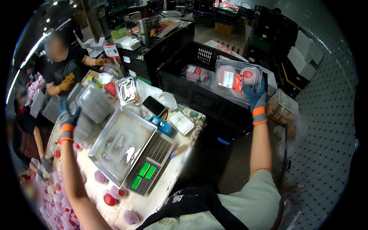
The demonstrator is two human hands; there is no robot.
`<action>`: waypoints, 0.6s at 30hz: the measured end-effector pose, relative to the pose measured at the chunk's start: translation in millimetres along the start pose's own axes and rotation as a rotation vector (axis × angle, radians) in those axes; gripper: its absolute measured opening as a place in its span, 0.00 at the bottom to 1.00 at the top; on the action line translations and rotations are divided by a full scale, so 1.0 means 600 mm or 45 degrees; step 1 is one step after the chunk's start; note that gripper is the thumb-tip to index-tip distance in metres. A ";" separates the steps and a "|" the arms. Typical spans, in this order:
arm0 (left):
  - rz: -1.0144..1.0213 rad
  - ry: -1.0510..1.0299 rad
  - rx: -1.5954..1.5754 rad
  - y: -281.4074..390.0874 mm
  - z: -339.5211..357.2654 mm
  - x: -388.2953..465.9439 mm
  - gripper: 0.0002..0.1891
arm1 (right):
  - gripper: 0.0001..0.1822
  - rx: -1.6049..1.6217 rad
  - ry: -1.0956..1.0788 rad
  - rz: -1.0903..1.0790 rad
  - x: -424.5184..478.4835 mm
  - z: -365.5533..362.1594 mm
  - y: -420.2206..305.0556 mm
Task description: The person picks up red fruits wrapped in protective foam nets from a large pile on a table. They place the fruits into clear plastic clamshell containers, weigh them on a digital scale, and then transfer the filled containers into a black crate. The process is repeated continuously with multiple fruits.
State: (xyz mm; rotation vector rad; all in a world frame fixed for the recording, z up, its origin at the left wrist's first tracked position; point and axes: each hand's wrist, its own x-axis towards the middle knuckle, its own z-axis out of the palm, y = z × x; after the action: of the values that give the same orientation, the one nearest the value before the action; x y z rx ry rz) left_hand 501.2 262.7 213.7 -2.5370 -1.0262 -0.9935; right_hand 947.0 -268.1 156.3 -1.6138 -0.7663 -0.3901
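My right hand [256, 93], in a blue-grey glove with an orange cuff, grips the near right corner of a clear plastic clamshell [225, 93]. Inside that pack are red fruits in pink foam nets, under a red and white label. It is held over a black plastic crate [179, 90], in which another labelled fruit pack [196, 73] lies. My left hand [68, 116], gloved alike, has its fingers apart beside stacked clear plastic containers [96, 103]; whether it touches them is unclear. Between my arms stands a digital scale [143, 178] with a bare metal tray [123, 141].
Netted fruits [60, 201] cover the table's left side; a bare red fruit [109, 199] lies near the scale. Behind it are a phone [154, 105], a blue box [161, 126] and white cards [182, 123]. A gloved co-worker [63, 66] stands across the table. Black crates [267, 31] rise at right.
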 end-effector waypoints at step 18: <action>-0.411 -0.873 0.759 -0.257 0.068 0.003 0.29 | 0.46 -2.041 -1.243 0.261 0.176 -0.011 0.279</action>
State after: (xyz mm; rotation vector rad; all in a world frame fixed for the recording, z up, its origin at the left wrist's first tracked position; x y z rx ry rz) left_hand 417.3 394.1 178.6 -2.2341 -1.6366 0.1910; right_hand 1136.7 -253.3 101.2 -3.4923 -1.0245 0.0713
